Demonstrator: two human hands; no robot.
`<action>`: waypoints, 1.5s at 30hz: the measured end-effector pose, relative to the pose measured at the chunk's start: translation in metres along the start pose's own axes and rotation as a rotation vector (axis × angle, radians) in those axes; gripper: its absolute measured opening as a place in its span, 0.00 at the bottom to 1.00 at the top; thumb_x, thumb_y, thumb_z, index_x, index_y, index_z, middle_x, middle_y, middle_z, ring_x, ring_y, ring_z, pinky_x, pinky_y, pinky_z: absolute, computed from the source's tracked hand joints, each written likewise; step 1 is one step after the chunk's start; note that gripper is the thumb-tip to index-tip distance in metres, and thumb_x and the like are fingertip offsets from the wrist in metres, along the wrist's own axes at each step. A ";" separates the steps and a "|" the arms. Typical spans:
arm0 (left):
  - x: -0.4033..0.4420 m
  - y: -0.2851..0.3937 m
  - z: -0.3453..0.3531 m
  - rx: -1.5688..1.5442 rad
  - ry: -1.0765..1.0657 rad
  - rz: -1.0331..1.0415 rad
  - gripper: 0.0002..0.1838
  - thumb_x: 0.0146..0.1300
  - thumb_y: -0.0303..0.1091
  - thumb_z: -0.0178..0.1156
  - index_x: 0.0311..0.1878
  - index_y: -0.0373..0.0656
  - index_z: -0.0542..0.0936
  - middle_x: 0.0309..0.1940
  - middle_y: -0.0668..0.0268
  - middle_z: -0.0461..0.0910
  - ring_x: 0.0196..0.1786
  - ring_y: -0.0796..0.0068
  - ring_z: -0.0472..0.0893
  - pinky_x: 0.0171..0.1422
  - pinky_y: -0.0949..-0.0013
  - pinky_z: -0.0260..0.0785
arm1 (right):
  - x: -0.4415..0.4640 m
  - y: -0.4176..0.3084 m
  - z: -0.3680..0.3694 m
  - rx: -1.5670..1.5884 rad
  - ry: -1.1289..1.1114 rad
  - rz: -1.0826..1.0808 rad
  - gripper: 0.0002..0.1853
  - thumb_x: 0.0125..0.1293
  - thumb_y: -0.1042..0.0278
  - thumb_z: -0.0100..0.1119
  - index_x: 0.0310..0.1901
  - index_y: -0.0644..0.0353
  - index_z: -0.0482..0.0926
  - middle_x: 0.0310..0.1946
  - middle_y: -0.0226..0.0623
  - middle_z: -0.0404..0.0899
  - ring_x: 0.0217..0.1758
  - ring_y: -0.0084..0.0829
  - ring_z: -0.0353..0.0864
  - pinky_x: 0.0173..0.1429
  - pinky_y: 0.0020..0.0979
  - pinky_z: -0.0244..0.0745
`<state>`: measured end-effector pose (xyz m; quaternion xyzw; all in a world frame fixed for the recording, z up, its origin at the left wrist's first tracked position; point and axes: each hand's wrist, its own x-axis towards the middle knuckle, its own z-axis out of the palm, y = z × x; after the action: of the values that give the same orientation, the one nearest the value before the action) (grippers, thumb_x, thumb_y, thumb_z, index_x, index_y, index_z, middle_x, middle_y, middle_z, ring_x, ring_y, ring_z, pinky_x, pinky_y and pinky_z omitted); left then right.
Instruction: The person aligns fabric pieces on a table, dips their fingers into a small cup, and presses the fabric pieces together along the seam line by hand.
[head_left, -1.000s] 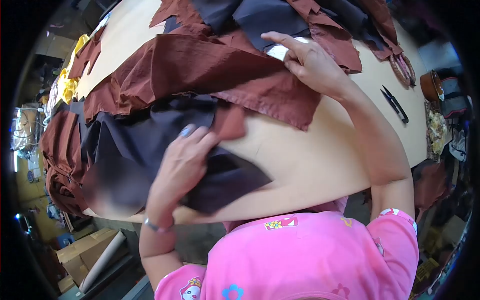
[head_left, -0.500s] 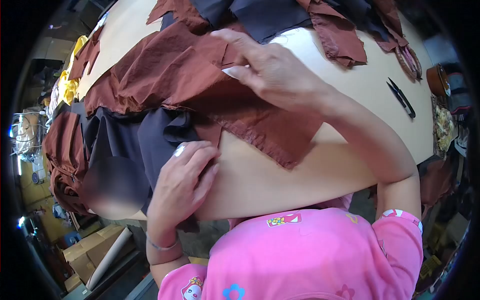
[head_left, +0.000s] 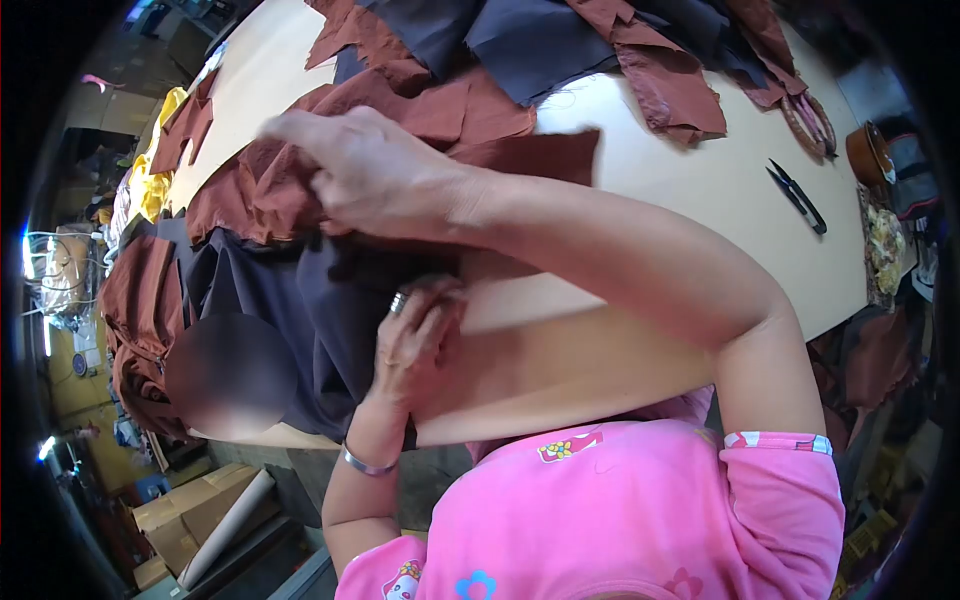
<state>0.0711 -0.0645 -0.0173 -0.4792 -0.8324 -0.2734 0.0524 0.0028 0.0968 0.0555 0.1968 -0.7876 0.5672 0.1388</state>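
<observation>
My right hand [head_left: 375,172] is over a crumpled brown cloth [head_left: 245,190], its fingers bent and smeared by motion. The thumb points down against the cloth, which bunches under the hand and seems to be gripped. A loose flap of the brown cloth [head_left: 560,155] sticks out beyond my right forearm. My left hand [head_left: 412,340], with a ring on one finger, rests at the table's near side with curled fingers. It lies against a dark navy cloth [head_left: 330,310]; what its fingertips hold, if anything, is hidden.
Black thread snips [head_left: 797,197] lie on the pale table [head_left: 690,235]. More brown pieces [head_left: 675,95] and navy pieces [head_left: 540,50] are heaped at the far side. A brown round container [head_left: 870,153] stands at the right edge. Cardboard boxes [head_left: 195,510] are below left.
My right hand has swept left across the brown cloth, and the cloth's near corner has come off the table front. My left hand has shifted slightly right and nearer me.
</observation>
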 end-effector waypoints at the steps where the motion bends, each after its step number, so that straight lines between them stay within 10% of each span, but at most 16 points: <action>1: 0.001 -0.002 -0.001 0.079 0.011 -0.002 0.16 0.49 0.19 0.58 0.43 0.39 0.77 0.45 0.55 0.75 0.43 0.51 0.77 0.46 0.57 0.72 | 0.000 -0.017 -0.002 0.138 0.040 -0.031 0.26 0.52 0.80 0.50 0.56 0.63 0.68 0.32 0.49 0.79 0.38 0.40 0.80 0.45 0.34 0.75; 4: 0.005 -0.032 -0.007 0.128 -0.107 -0.453 0.19 0.52 0.24 0.58 0.50 0.38 0.74 0.49 0.56 0.74 0.50 0.56 0.76 0.53 0.60 0.70 | -0.004 -0.039 -0.009 0.556 0.126 -0.010 0.26 0.51 0.82 0.50 0.56 0.65 0.68 0.35 0.44 0.78 0.38 0.30 0.78 0.46 0.27 0.73; 7: 0.043 -0.052 -0.016 -0.581 0.230 -0.705 0.18 0.56 0.25 0.55 0.52 0.38 0.72 0.50 0.57 0.74 0.51 0.59 0.75 0.55 0.61 0.69 | -0.008 -0.032 -0.008 0.594 0.262 0.039 0.27 0.51 0.83 0.50 0.57 0.66 0.67 0.43 0.41 0.76 0.44 0.26 0.75 0.51 0.24 0.70; 12: 0.090 -0.041 -0.011 -1.545 0.582 -0.779 0.17 0.61 0.29 0.51 0.55 0.39 0.70 0.51 0.58 0.73 0.53 0.63 0.73 0.58 0.64 0.67 | -0.012 0.020 0.000 0.704 0.326 0.104 0.34 0.52 0.88 0.47 0.64 0.62 0.58 0.47 0.43 0.74 0.50 0.24 0.73 0.56 0.24 0.68; 15: 0.104 -0.041 -0.011 -1.699 0.674 -0.796 0.17 0.65 0.30 0.49 0.56 0.39 0.69 0.51 0.59 0.73 0.55 0.66 0.73 0.60 0.66 0.66 | -0.014 0.035 -0.014 0.467 0.409 -0.123 0.31 0.57 0.81 0.44 0.65 0.63 0.56 0.55 0.55 0.71 0.61 0.42 0.69 0.63 0.31 0.62; 20: 0.065 -0.052 -0.029 -0.997 0.306 -0.916 0.17 0.63 0.26 0.48 0.56 0.39 0.71 0.51 0.59 0.72 0.58 0.69 0.71 0.64 0.68 0.63 | -0.051 0.020 -0.059 -0.032 0.253 0.195 0.34 0.55 0.85 0.44 0.67 0.59 0.54 0.45 0.55 0.76 0.46 0.41 0.79 0.53 0.32 0.72; 22: 0.044 -0.058 -0.033 -0.739 0.152 -0.706 0.18 0.60 0.23 0.48 0.54 0.40 0.73 0.50 0.60 0.73 0.57 0.69 0.71 0.64 0.67 0.62 | -0.059 0.020 -0.065 -0.222 0.168 0.364 0.36 0.53 0.88 0.47 0.66 0.55 0.57 0.43 0.49 0.76 0.45 0.31 0.79 0.53 0.27 0.71; 23: 0.042 -0.056 -0.041 -0.044 0.027 -0.407 0.20 0.56 0.21 0.47 0.53 0.41 0.74 0.51 0.58 0.73 0.58 0.63 0.71 0.66 0.66 0.61 | -0.064 0.044 -0.056 -0.239 0.254 0.107 0.37 0.53 0.86 0.46 0.67 0.48 0.56 0.39 0.52 0.77 0.40 0.43 0.80 0.48 0.33 0.74; 26: 0.033 -0.081 -0.011 0.345 0.063 -0.234 0.20 0.56 0.23 0.47 0.54 0.42 0.73 0.53 0.55 0.72 0.60 0.57 0.69 0.68 0.64 0.56 | -0.066 0.069 -0.044 -0.552 0.067 0.127 0.38 0.54 0.85 0.44 0.68 0.48 0.54 0.43 0.50 0.76 0.39 0.52 0.77 0.46 0.41 0.74; 30: 0.047 -0.118 0.002 0.524 0.137 -0.135 0.21 0.58 0.26 0.48 0.57 0.41 0.72 0.56 0.52 0.71 0.62 0.56 0.68 0.69 0.63 0.54 | -0.054 0.092 -0.040 -0.849 0.126 -0.043 0.37 0.58 0.80 0.44 0.69 0.44 0.50 0.38 0.45 0.75 0.29 0.50 0.78 0.32 0.45 0.77; 33: 0.046 -0.126 0.001 -0.171 0.179 -0.511 0.19 0.63 0.33 0.49 0.57 0.40 0.70 0.54 0.51 0.72 0.61 0.57 0.68 0.66 0.64 0.58 | -0.051 0.101 -0.036 -0.914 0.169 -0.100 0.36 0.60 0.78 0.43 0.70 0.42 0.50 0.36 0.40 0.75 0.26 0.47 0.78 0.28 0.42 0.78; 36: 0.065 -0.042 -0.036 -0.130 0.054 -0.812 0.21 0.66 0.40 0.50 0.57 0.36 0.69 0.50 0.47 0.73 0.55 0.54 0.72 0.62 0.65 0.61 | -0.050 0.102 -0.037 -0.924 0.179 -0.108 0.36 0.60 0.77 0.44 0.70 0.42 0.50 0.35 0.39 0.75 0.25 0.46 0.79 0.28 0.41 0.78; 39: 0.024 -0.077 -0.029 0.455 -0.042 -0.263 0.16 0.64 0.39 0.54 0.48 0.36 0.72 0.38 0.49 0.76 0.35 0.55 0.78 0.42 0.64 0.71 | -0.051 0.105 -0.035 -0.900 0.208 -0.144 0.35 0.60 0.77 0.44 0.69 0.42 0.51 0.35 0.38 0.75 0.25 0.45 0.79 0.28 0.40 0.78; 45: 0.061 0.003 -0.017 0.129 0.165 -0.102 0.05 0.58 0.25 0.59 0.36 0.37 0.73 0.32 0.57 0.73 0.34 0.59 0.76 0.40 0.66 0.69 | -0.053 0.100 -0.037 -0.949 0.153 -0.042 0.33 0.61 0.75 0.43 0.69 0.41 0.53 0.36 0.38 0.77 0.26 0.45 0.79 0.28 0.40 0.78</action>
<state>0.0376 -0.0246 0.0192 -0.4077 -0.8644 -0.2602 0.1374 0.0026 0.1673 -0.0396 0.0854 -0.9428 0.1550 0.2824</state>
